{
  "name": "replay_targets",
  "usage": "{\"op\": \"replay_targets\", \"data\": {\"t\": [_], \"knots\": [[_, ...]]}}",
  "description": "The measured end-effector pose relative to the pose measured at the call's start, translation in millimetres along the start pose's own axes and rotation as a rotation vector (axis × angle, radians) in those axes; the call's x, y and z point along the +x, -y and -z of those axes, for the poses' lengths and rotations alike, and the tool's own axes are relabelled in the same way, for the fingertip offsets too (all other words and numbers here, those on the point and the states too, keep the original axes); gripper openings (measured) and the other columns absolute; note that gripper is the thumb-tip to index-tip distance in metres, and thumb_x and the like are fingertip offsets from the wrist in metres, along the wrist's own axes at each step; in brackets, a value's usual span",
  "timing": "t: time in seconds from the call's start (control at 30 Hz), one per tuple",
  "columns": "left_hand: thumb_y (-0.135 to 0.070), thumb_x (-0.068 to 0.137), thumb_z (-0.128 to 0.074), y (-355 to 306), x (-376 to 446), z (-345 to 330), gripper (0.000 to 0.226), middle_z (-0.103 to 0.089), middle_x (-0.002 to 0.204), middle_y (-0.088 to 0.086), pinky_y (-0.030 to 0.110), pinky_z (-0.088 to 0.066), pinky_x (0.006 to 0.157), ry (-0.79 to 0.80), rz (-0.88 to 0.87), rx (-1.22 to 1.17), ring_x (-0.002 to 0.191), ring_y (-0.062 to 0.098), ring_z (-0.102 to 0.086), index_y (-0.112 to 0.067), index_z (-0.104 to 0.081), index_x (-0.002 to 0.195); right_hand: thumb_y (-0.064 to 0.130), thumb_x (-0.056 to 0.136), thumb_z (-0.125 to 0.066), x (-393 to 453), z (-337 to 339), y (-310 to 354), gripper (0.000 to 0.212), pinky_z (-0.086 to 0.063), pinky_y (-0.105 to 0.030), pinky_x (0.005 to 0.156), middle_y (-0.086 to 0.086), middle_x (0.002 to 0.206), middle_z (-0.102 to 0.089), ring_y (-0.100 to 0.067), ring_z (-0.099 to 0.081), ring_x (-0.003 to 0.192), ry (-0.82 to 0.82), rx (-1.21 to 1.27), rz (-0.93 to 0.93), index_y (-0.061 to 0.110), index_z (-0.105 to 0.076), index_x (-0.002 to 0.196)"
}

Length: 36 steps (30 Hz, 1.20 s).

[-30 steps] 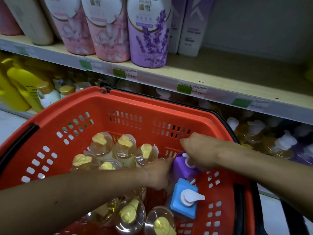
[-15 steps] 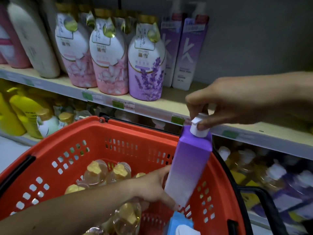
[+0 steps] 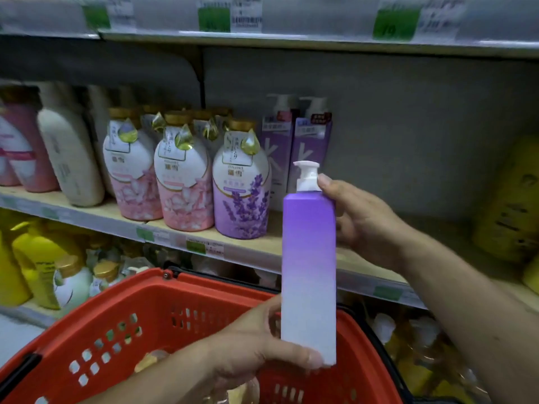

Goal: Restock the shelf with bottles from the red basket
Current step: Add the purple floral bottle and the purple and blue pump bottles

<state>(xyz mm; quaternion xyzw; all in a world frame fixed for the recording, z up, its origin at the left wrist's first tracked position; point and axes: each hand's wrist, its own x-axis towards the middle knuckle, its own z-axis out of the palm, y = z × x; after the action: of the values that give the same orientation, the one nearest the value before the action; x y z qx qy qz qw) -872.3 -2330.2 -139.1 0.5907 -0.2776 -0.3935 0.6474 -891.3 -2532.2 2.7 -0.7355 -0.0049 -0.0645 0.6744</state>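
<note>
1. The shelf (image 3: pixel 262 246) carries pink and lavender bottles at left, with bare board at right.
2. The basket (image 3: pixel 180 310) sits below, in front of the shelf edge.
3. The bottle (image 3: pixel 308 266), purple fading to white, stands upright in the air above the basket's far rim, in front of the shelf.
4. The left hand (image 3: pixel 262 348) grips its base, thumb across the front.
5. The right hand (image 3: pixel 361 217) grasps its shoulder from behind, one fingertip touching the white pump (image 3: pixel 306 176).

This is looking like a shop aisle. Green-and-white paper price tags (image 3: pixel 204 246) are lining the pale wooden shelf (image 3: pixel 256 243), and rounded pink and lavender toiletry bottles (image 3: pixel 186 182) are standing in rows on it.
</note>
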Motion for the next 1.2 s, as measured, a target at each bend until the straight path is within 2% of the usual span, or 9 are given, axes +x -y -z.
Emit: {"op": "replay_targets", "data": {"t": [0.07, 0.17, 0.33, 0.5, 0.7, 0.83, 0.93, 1.1, 1.2], "knots": [[0.000, 0.064, -0.094, -5.5, 3.1, -1.6, 0.069, -0.074, 0.120, 0.016, 0.043, -0.059, 0.089, -0.110, -0.059, -0.011, 0.111, 0.030, -0.071, -0.026, -0.071, 0.123, 0.065, 0.079, -0.073, 3.0, -9.8, -11.4, 0.066, -0.055, -0.044, 0.087, -0.010, 0.114, -0.073, -0.023, -0.070, 0.094, -0.084, 0.076, 0.025, 0.018, -0.065, 0.125], [-0.004, 0.061, -0.095, -18.5, 6.9, -4.5, 0.071, -0.077, 0.112, 0.010, 0.036, -0.061, 0.077, -0.262, -0.135, 0.029, 0.100, 0.021, -0.074, -0.020, -0.067, 0.125, 0.067, 0.079, -0.072, 6.6, -25.5, -26.3, 0.061, -0.058, -0.039, 0.087, -0.002, 0.115, -0.075, -0.017, -0.073, 0.098, -0.214, 0.115, 0.106, 0.023, -0.066, 0.121], [-0.006, 0.059, -0.098, -44.1, 25.0, -14.4, 0.071, -0.079, 0.105, -0.006, 0.030, -0.061, 0.083, -0.450, -0.237, 0.168, 0.098, 0.012, -0.075, -0.021, -0.064, 0.119, 0.076, 0.080, -0.059, 18.7, -36.6, -21.6, 0.058, -0.064, -0.034, 0.079, 0.000, 0.102, -0.079, -0.019, -0.077, 0.092, -0.314, 0.164, 0.151, 0.028, -0.069, 0.112], [-0.015, 0.061, -0.096, -63.9, 44.2, -24.9, 0.067, -0.078, 0.106, -0.003, 0.046, -0.060, 0.093, -0.496, -0.302, 0.170, 0.100, 0.016, -0.074, -0.021, -0.061, 0.117, 0.088, 0.067, -0.056, 35.2, -15.4, -1.5, 0.083, -0.064, -0.042, 0.081, -0.009, 0.098, -0.079, -0.030, -0.078, 0.088, -0.365, 0.206, 0.144, 0.017, -0.069, 0.109], [-0.006, 0.075, -0.091, -81.0, 55.4, -24.7, 0.053, -0.079, 0.108, 0.001, 0.033, -0.061, 0.082, -0.434, -0.376, 0.140, 0.102, 0.020, -0.075, -0.016, -0.066, 0.121, 0.090, 0.066, -0.051, 55.0, 10.9, 8.8, 0.073, -0.063, -0.037, 0.067, -0.010, 0.095, -0.079, -0.031, -0.078, 0.083, -0.358, 0.249, 0.102, 0.025, -0.078, 0.084], [-0.016, 0.073, -0.093, -75.7, 62.8, -27.6, 0.050, -0.079, 0.107, -0.004, 0.041, -0.060, 0.094, -0.498, -0.426, 0.210, 0.101, 0.016, -0.075, -0.021, -0.070, 0.116, 0.094, 0.060, -0.049, 65.6, 17.2, 2.7, 0.102, -0.061, -0.048, 0.085, -0.019, 0.111, -0.076, -0.037, -0.076, 0.092, -0.259, 0.345, 0.051, 0.013, -0.073, 0.118], [-0.033, 0.067, -0.094, -67.3, 67.1, -28.3, 0.055, -0.079, 0.106, -0.008, 0.045, -0.059, 0.094, -0.569, -0.441, 0.258, 0.101, 0.014, -0.075, -0.027, -0.071, 0.116, 0.094, 0.062, -0.046, 69.9, 16.3, -6.5, 0.108, -0.060, -0.045, 0.084, -0.020, 0.113, -0.075, -0.037, -0.075, 0.092, -0.221, 0.383, 0.020, 0.009, -0.070, 0.124], [-0.030, 0.068, -0.093, -56.2, 69.1, -22.0, 0.054, -0.078, 0.103, -0.014, 0.040, -0.060, 0.091, -0.690, -0.443, 0.283, 0.095, 0.007, -0.075, -0.028, -0.068, 0.117, 0.083, 0.086, -0.041, 78.1, 6.2, -12.0, 0.078, -0.061, -0.036, 0.073, -0.010, 0.095, -0.080, -0.030, -0.078, 0.088, -0.344, 0.217, 0.051, 0.016, -0.075, 0.106], [-0.032, 0.070, -0.092, -59.0, 72.8, -18.0, 0.050, -0.078, 0.100, -0.015, 0.040, -0.061, 0.087, -0.742, -0.432, 0.329, 0.091, 0.005, -0.074, -0.029, -0.068, 0.114, 0.097, 0.073, -0.037, 80.5, 2.6, -7.2, 0.085, -0.056, -0.033, 0.075, 0.000, 0.085, -0.080, -0.017, -0.078, 0.079, -0.359, -0.021, 0.087, 0.026, -0.080, 0.090]]}}
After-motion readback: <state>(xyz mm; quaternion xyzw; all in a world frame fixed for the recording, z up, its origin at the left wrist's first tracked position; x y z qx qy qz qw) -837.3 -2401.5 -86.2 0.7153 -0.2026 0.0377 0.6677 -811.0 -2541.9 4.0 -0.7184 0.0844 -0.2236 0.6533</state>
